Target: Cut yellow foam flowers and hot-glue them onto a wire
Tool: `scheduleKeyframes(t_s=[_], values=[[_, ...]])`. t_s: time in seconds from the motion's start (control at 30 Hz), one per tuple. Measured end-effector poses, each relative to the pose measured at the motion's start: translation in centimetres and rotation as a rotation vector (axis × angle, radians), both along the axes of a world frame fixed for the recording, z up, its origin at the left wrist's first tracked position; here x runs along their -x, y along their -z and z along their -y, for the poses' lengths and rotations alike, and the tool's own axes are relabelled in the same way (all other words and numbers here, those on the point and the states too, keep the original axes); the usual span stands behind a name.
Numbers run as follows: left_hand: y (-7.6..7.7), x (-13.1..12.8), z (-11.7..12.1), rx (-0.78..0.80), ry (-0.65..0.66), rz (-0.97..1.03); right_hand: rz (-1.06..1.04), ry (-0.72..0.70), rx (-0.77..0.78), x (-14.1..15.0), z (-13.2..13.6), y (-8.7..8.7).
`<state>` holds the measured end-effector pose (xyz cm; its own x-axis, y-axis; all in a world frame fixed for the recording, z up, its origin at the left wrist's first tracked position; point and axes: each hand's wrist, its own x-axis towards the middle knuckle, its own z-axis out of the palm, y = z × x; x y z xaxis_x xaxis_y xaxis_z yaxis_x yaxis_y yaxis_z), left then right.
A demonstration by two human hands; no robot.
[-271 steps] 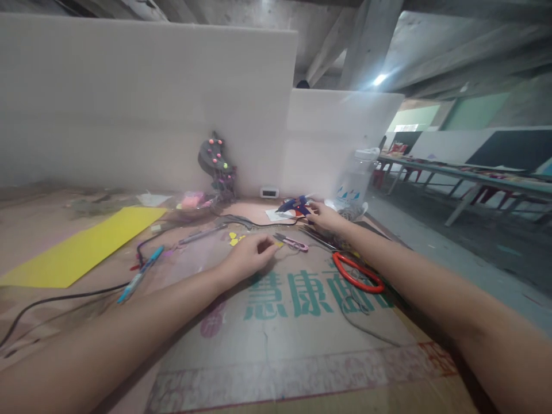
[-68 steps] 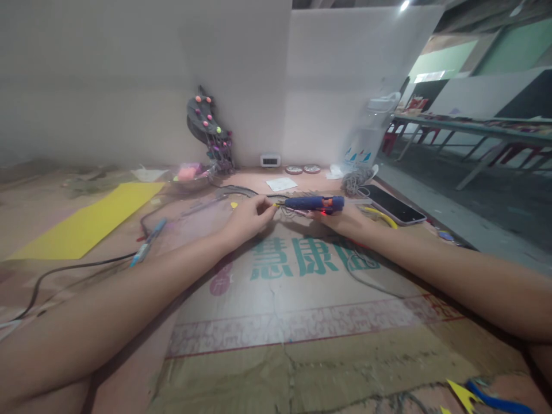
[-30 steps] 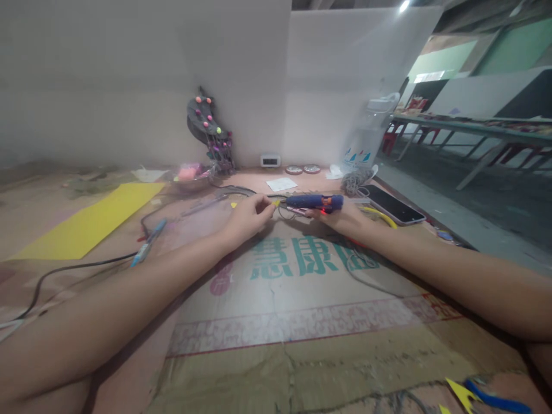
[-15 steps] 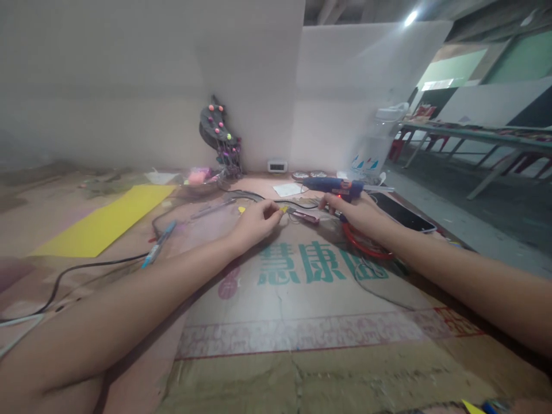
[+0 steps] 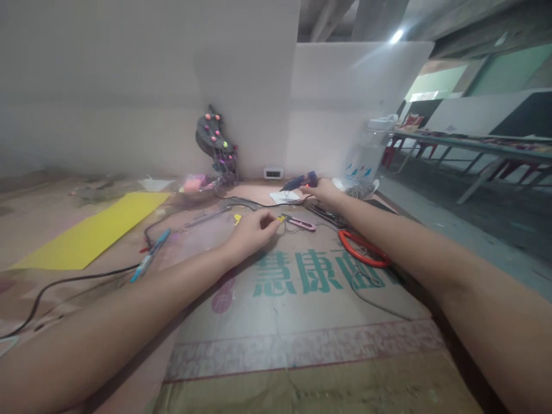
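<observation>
My left hand (image 5: 254,233) is over the printed cardboard, thumb and fingers pinching a small yellow piece (image 5: 282,219). Just right of that piece lie pink-handled thread snips (image 5: 302,223). Farther back, my right hand (image 5: 326,194) is closed around a blue glue gun (image 5: 296,183) with a small red light showing. The gun's nozzle points left, over or beside a white card (image 5: 284,197); whether they touch I cannot tell. Another small yellow piece (image 5: 237,218) lies behind my left hand.
A red-orange looped handle (image 5: 362,251) lies under my right forearm. To the left are a yellow sheet (image 5: 97,230), a blue pen (image 5: 150,255) and a black cord (image 5: 64,282). A dark crescent ornament (image 5: 211,135), small clock (image 5: 273,173) and clear jug (image 5: 366,152) stand behind.
My right hand has carried the glue gun left and back, to the white card. My left hand keeps its pinch on the yellow piece. The view has shifted slightly.
</observation>
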<state>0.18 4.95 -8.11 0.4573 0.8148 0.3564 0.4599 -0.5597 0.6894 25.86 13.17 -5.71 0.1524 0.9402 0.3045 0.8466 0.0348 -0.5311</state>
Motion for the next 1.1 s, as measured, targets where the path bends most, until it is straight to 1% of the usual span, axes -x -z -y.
scheduleKeyframes(t_s=[0.1,0.17,0.23,0.33,0.4,0.47,0.5,0.53,0.57,0.63,0.7,0.77,0.83,0.9,1.0,1.1], values=[[0.2,0.0,-0.2,-0.014,0.014,0.006,0.057,-0.024,0.037,-0.3,-1.0,0.8],[0.2,0.0,-0.2,-0.015,0.018,0.005,0.100,-0.046,0.060,-0.8,-1.1,0.8],[0.1,0.0,-0.1,-0.007,0.012,0.006,0.148,-0.058,0.073,-1.4,-0.7,0.5],[-0.1,0.0,0.1,0.008,0.003,0.010,0.228,-0.038,0.020,-1.8,1.0,-0.4],[-0.2,0.0,0.1,0.011,0.003,0.017,0.270,-0.040,-0.069,-1.5,2.9,-1.0],[-0.2,0.0,0.1,0.001,0.001,0.025,0.287,-0.098,-0.189,-0.4,5.4,-1.3],[-0.2,0.0,0.1,-0.006,0.001,0.030,0.268,-0.145,-0.242,0.4,6.7,-1.4],[-0.1,0.0,0.1,-0.013,0.003,0.036,0.218,-0.199,-0.243,1.3,8.1,-1.2],[-0.1,0.0,0.1,-0.016,0.009,0.041,0.160,-0.237,-0.227,2.2,9.5,-1.0],[-0.1,0.1,0.1,-0.011,0.026,0.054,0.112,-0.346,-0.166,4.0,11.7,-0.1],[-0.2,0.1,0.2,-0.005,0.042,0.066,0.094,-0.453,-0.124,5.4,13.0,1.2],[-0.3,0.0,0.3,-0.004,0.051,0.075,0.080,-0.517,-0.110,6.2,13.4,2.3],[-0.4,0.0,0.5,0.002,0.059,0.073,0.041,-0.519,-0.123,6.4,13.2,3.0],[-0.6,-0.1,0.7,0.015,0.072,0.058,-0.028,-0.502,-0.130,6.4,13.1,3.0],[-0.6,-0.1,1.1,0.010,0.096,0.034,-0.139,-0.463,-0.106,6.3,13.4,2.4],[-0.6,-0.2,1.2,0.007,0.123,0.007,-0.211,-0.382,-0.079,6.4,13.8,1.9]])
